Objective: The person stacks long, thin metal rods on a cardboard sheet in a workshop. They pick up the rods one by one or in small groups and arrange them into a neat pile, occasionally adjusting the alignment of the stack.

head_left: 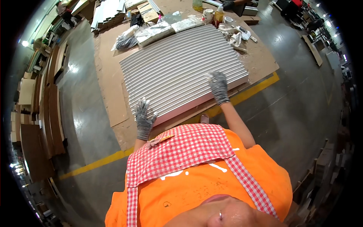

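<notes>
A large ribbed panel (177, 70), silvery-white on top with a pinkish side, lies flat on a brown board-covered table (109, 94) in front of me. My left hand (144, 119), in a grey knit glove with whitish fingertips, rests at the panel's near left corner with fingers spread. Over the near right part of the ribs is my right hand (219, 87), gloved the same way. Its fingers are curled together, with white on them; whatever they may hold is too small to make out.
Along the panel's far edge lie white-smeared blocks (155, 33), a plastic bag (126, 39), a yellowish bottle (218, 15), a white tub (207, 16) and crumpled rags (235, 38). Stacked boards (49, 113) stand at the left. A yellow line (94, 163) crosses the floor.
</notes>
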`<action>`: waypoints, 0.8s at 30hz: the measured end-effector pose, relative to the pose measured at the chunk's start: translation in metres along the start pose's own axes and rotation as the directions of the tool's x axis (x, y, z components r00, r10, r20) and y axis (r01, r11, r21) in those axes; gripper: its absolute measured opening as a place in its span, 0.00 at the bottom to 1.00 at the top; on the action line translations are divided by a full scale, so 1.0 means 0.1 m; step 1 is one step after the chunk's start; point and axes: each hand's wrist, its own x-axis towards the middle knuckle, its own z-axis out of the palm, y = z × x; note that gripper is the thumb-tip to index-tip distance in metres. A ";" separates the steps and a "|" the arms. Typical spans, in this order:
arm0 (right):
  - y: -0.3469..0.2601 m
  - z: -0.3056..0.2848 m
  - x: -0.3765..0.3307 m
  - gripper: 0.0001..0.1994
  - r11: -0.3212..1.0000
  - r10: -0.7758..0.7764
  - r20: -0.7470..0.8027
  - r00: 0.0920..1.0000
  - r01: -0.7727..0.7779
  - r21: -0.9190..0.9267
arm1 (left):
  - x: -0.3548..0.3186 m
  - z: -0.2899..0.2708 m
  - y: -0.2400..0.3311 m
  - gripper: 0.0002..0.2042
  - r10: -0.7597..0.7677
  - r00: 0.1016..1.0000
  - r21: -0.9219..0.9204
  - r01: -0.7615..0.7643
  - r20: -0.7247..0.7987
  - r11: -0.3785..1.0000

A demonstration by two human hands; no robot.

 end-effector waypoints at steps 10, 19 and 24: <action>1.67 -1.03 0.44 0.14 0.885 0.296 0.000 0.955 -0.274 -0.376 | 0.98 0.96 1.04 0.22 0.016 0.999 0.011 -0.016 -0.041 1.000; 2.08 -0.81 0.86 0.13 0.957 0.205 0.107 0.973 -0.177 -0.228 | 1.03 1.24 1.00 0.20 -0.162 0.984 0.183 0.174 -0.080 0.968; 1.97 -0.65 1.15 0.14 0.800 0.305 0.174 0.936 -0.152 -0.581 | 1.06 1.19 1.06 0.18 -0.195 0.978 0.171 0.206 -0.077 0.963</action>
